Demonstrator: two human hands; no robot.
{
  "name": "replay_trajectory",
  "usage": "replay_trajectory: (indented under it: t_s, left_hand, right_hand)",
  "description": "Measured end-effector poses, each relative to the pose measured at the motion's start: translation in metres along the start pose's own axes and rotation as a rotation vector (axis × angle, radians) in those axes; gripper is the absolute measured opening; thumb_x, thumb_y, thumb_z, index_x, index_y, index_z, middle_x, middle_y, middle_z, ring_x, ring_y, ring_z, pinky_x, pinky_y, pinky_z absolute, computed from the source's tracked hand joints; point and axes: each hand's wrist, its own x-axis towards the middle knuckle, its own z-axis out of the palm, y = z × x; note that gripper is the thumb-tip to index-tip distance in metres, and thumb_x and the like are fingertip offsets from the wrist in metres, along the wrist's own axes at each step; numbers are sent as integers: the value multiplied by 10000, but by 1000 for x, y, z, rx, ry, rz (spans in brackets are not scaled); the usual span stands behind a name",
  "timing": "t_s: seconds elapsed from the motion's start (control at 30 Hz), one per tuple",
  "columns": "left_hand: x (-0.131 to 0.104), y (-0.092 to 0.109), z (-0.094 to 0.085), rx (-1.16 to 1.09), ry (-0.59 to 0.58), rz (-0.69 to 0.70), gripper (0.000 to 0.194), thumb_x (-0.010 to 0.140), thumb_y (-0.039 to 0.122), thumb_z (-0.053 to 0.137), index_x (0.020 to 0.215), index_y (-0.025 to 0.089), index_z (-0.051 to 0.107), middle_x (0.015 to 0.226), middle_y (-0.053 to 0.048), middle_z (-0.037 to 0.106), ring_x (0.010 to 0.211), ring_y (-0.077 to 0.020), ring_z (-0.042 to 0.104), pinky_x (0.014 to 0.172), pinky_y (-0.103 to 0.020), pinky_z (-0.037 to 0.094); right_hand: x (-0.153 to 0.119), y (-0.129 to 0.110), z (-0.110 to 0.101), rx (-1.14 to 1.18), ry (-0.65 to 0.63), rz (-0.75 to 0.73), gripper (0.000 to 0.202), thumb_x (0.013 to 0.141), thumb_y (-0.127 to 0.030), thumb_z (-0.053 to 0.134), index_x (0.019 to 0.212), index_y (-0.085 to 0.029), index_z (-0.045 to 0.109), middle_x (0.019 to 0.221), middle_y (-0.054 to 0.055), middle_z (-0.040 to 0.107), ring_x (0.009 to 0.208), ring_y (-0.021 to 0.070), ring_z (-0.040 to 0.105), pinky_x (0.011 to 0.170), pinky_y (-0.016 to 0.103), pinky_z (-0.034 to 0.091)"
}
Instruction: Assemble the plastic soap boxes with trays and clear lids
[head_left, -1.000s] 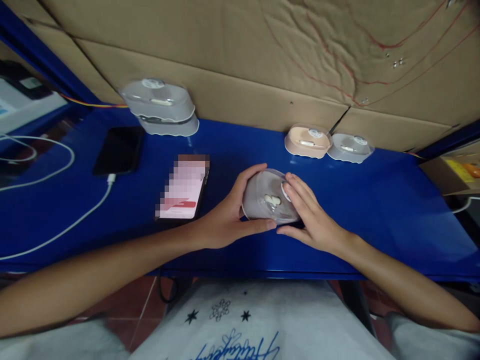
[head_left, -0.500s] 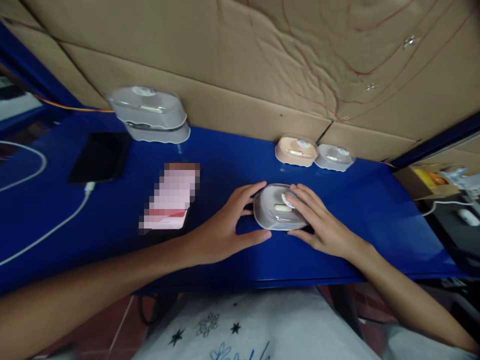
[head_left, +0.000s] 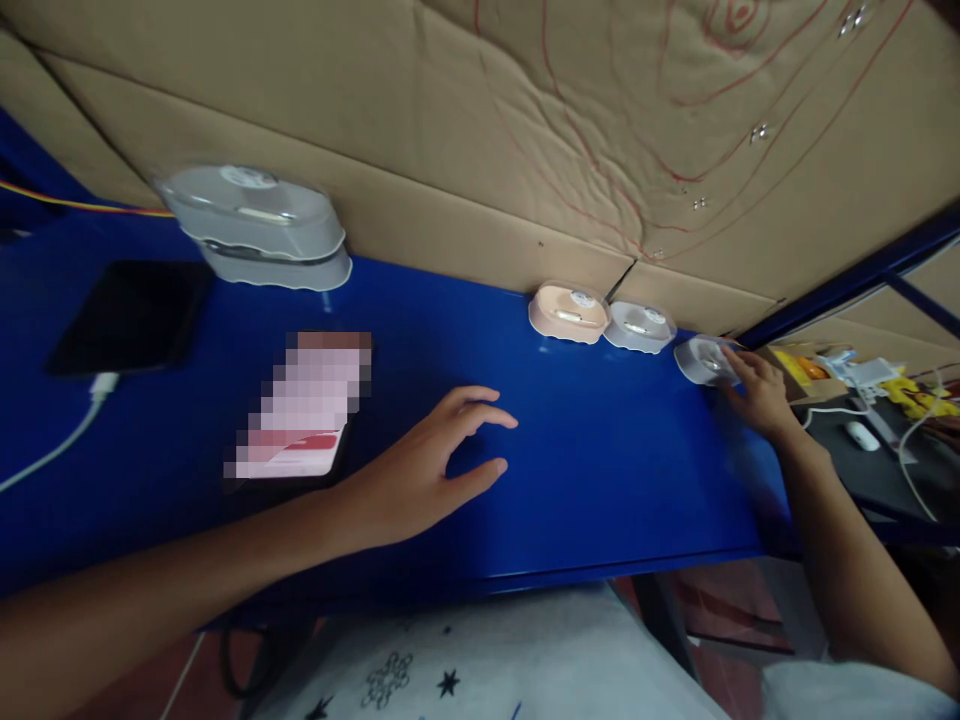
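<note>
At the right end of the blue table, my right hand [head_left: 757,388] has its fingers around the right side of a small grey box with a clear domed lid [head_left: 703,360]. My left hand [head_left: 450,450] hovers over the table's middle, empty, with thumb and fingers apart. A peach box with the same kind of lid [head_left: 568,315] and another grey one [head_left: 639,328] sit side by side against the cardboard wall, left of the held box. Two larger grey boxes are stacked [head_left: 259,225] at the back left.
A phone with a lit, blurred screen [head_left: 307,405] lies left of my left hand. Farther left is a black tablet [head_left: 131,315] with a white cable [head_left: 75,440]. Cardboard [head_left: 412,150] lines the back. Beyond the right end are a carton [head_left: 806,370] and a white mouse [head_left: 862,435].
My right hand has carried the grey box from between both hands to the table's right end. My left hand has come off it and stays near the middle. The view has shifted right.
</note>
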Motion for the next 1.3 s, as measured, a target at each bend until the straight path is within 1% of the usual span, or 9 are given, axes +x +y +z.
replay_trajectory:
  t_s: [0.17,0.33,0.43,0.5,0.63,0.73,0.87,1.0,1.3]
  left_hand:
    - [1,-6,2,11,26,43,297,1008,408,617,1286,316,664,1511,-89,554,1303,-311,646,1116,-540,563]
    - [0,-4,2,29,21,62,269,1008,364,622,1267,309,670,1502,-89,578,1345,-315,636,1187,-563,503]
    - [0,-2,1,38,7,72,258,1003,346,623,1252,301,670,1492,-92,582,1375,-322,616,1209,-568,481]
    - [0,-1,0,33,8,78,267,1006,349,617,1264,304,664,1493,-91,574,1376,-318,610,1199,-557,494]
    - [0,-4,-1,25,55,75,349,1024,334,598,1373,316,591,1501,-90,540,1355,-295,601,1129,-505,556]
    - [2,-9,-2,68,146,79,514,1008,316,627,1493,332,456,1555,-111,466,1430,-313,531,1153,-526,530]
    - [3,-17,-1,176,229,76,836,897,358,785,1579,326,302,1661,-161,322,1584,-404,324,1275,-644,343]
    - [2,-23,3,146,102,38,1017,841,472,853,1621,345,214,1669,-172,363,1548,-439,393,1251,-671,353]
    - [2,-24,-2,188,54,23,1069,838,428,857,1634,370,146,1687,-156,382,1482,-424,484,1218,-643,371]
  right_hand:
    - [46,-11,28,49,70,-19,508,920,-366,632,1377,-153,692,1349,301,640,1205,425,579,1035,617,402]
    - [55,-58,29,90,61,-76,666,962,-544,643,1486,-135,602,1458,331,590,1291,463,559,1057,665,399]
    - [63,-116,16,118,57,-131,835,983,-658,601,1652,-209,386,1655,282,419,1468,487,429,1121,725,342]
    - [76,-168,10,186,11,-293,819,1026,-649,540,1692,-241,293,1716,219,352,1563,428,345,1202,682,306]
    - [101,-263,10,278,-103,-570,818,1027,-654,532,1685,-224,307,1737,186,332,1615,427,256,1255,711,197]
    - [89,-298,9,359,-121,-627,697,1046,-584,546,1628,-219,429,1654,203,450,1555,420,365,1239,705,235]
    - [26,-306,-15,561,-73,-766,511,1028,-540,627,1471,-285,605,1410,141,616,1374,335,546,1169,573,413]
    - [-18,-306,-36,711,-69,-883,478,1035,-477,648,1465,-276,600,1355,118,639,1323,294,588,1110,490,490]
    - [-5,-296,-21,881,-63,-621,376,1080,-444,564,1399,-263,649,1306,108,712,1247,278,656,1082,494,542]
